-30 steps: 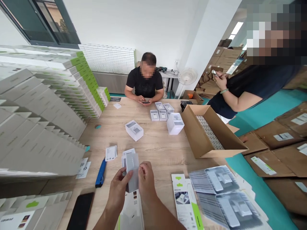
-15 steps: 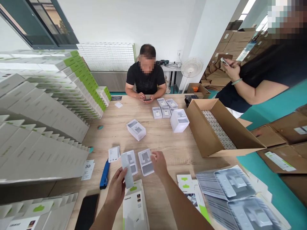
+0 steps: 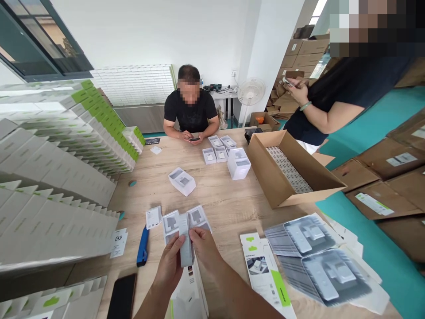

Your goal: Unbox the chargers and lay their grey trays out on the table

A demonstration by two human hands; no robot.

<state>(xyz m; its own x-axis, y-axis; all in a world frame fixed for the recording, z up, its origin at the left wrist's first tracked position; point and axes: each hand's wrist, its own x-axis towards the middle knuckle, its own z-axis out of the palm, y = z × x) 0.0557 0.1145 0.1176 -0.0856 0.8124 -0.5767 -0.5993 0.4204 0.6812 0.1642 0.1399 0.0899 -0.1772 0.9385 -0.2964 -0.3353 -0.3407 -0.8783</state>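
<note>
Upright in front of me is a narrow pale grey-white strip-shaped piece, its exact kind unclear. My left hand is closed around its lower left side. The fingers of my right hand are pinched together at its right edge. Two white moulded trays with shaped recesses lie just behind, partly covered by the piece and my hands. Below my hands is a white printed carton, partly hidden by my forearms. A stack of small printed cards lies to the left of the trays.
A blue cutter-like tool and a phone lie at left, beside stacked white cartons. Flattened printed packaging lies right. Farther back are stacked trays, an open cardboard box and two people holding phones.
My right hand has moved left from the right-hand tray to the edge of the pale piece. My left hand and the piece have shifted slightly right. The camera view has turned a little.
</note>
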